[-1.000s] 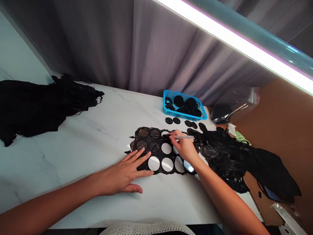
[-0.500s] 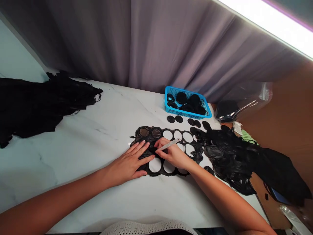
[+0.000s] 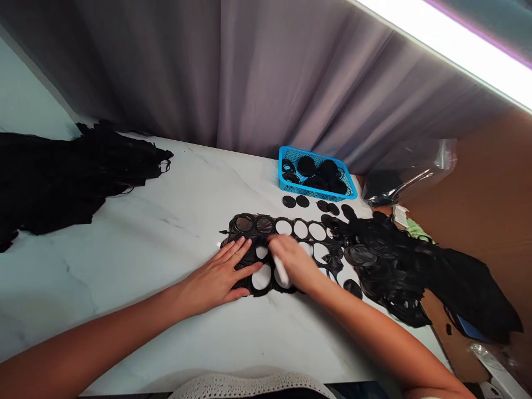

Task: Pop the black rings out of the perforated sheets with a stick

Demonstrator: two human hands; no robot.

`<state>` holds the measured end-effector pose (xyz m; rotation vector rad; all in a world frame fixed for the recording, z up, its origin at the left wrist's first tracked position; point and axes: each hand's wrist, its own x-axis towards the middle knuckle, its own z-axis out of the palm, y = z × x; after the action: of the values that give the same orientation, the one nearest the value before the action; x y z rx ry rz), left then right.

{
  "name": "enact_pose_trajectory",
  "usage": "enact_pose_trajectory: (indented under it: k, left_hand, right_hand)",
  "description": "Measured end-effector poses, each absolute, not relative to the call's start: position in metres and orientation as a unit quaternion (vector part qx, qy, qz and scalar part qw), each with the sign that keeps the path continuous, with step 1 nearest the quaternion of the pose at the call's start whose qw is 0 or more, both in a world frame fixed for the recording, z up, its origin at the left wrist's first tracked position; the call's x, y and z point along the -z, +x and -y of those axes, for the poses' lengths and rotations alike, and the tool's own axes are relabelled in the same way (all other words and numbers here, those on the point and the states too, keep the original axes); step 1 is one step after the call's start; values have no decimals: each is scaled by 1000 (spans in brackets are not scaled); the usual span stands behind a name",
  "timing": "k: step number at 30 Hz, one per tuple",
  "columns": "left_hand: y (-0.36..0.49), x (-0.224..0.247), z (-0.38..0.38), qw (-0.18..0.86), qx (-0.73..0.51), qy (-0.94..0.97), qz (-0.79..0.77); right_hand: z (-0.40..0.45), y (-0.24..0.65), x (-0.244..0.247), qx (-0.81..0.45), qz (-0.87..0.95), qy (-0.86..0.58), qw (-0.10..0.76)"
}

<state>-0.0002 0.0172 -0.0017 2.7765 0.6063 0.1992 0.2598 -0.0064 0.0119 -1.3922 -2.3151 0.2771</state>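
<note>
black sheet [image 3: 254, 231]: wrinkled, glossy | basket [image 3: 315, 193]: smooth plastic | curtain [image 3: 257, 72]: matt cloth | bag [image 3: 424, 160]: glossy plastic

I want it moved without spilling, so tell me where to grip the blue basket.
Probably best grip the blue basket by its rim at the left end, coming from the left: its raised rim faces open tabletop there. Black discs lie before the near side, the plastic bag sits past the right end, and the curtain hangs behind.

The left hand [image 3: 216, 278] lies spread on a round-holed black sheet [image 3: 254, 236] while the right hand [image 3: 296, 261] grips a blurred, slender white tool [image 3: 281, 272].
</note>
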Motion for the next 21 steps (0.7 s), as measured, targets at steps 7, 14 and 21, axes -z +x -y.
enact_pose_trajectory:
  k: [7, 14, 21]
  left_hand:
    - [4, -14, -21, 126, -68, 966, -213]
    - [27, 1, -51, 70, -109, 959, -251]
    - [24, 14, -53, 63, -87, 958, -265]
  right_hand:
    - [-43, 317, -33, -22, 694, -646, 317]
    - [-47, 265, -18, -245, 766, -507, 310]
    - [-55, 269, -17, -349, 749, -480, 295]
